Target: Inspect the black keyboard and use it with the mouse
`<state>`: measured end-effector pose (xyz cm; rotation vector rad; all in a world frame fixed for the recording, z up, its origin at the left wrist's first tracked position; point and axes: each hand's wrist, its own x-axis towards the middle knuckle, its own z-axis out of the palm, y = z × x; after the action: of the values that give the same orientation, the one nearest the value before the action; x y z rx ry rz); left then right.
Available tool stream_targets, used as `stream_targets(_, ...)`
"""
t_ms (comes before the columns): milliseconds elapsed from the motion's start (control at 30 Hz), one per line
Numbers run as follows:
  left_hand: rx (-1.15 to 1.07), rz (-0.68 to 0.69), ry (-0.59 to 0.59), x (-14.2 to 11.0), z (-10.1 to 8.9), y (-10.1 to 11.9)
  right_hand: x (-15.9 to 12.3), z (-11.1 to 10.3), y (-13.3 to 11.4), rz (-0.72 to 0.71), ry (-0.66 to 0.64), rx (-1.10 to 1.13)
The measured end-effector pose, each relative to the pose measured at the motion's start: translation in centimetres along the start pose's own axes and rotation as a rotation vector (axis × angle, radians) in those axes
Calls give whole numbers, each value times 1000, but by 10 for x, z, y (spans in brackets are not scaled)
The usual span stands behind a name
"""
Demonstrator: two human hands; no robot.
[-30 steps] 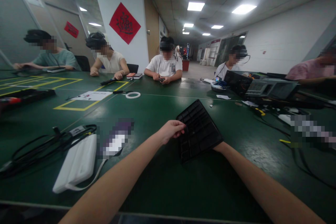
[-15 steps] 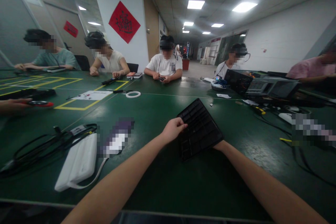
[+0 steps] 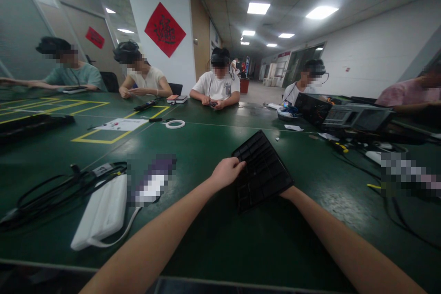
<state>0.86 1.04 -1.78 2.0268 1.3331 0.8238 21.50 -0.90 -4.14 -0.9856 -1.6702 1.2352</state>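
A black plastic tray (image 3: 263, 170), flat and square with raised dividers across its face, is held tilted above the table in front of me. My left hand (image 3: 228, 172) is closed at its left edge, with bent fingers against the gridded face. From the right, my right hand (image 3: 288, 192) reaches behind the tray's lower right side. Only the wrist and heel of that hand show; its fingers are hidden by the tray, which rests on it.
On the green table (image 3: 203, 151) at left lie a white power bank (image 3: 103, 213) with a cable, a blurred-out phone (image 3: 155, 179) and coiled black cables (image 3: 65, 188). A white ring (image 3: 175, 124) lies further back. An opened computer case (image 3: 344, 112) and cables occupy the right. Several people sit around.
My hands and the tray have hardly moved. At the left edge, another person's hand with a red-and-black tool has left the view. A person at far left has stretched an arm out leftward.
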Motion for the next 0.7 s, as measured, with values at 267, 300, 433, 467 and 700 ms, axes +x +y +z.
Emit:
stream_targets(267, -24, 71, -73, 2, -4, -1, 0, 1, 0, -1, 33, 32)
stream_targets(300, -46, 71, -83, 2, -4, -2, 1, 0, 2, -11, 23, 30)
stream_targets(433, -6, 102, -54, 1, -6, 0, 4, -3, 11, -41, -15, 38)
stream_targets(467, 0, 125, -37, 0, -7, 1, 5, -4, 13, -54, -13, 32)
stream_targets(700, -698, -168, 132, 3, -15, 9, 7, -1, 17, -137, -66, 11)
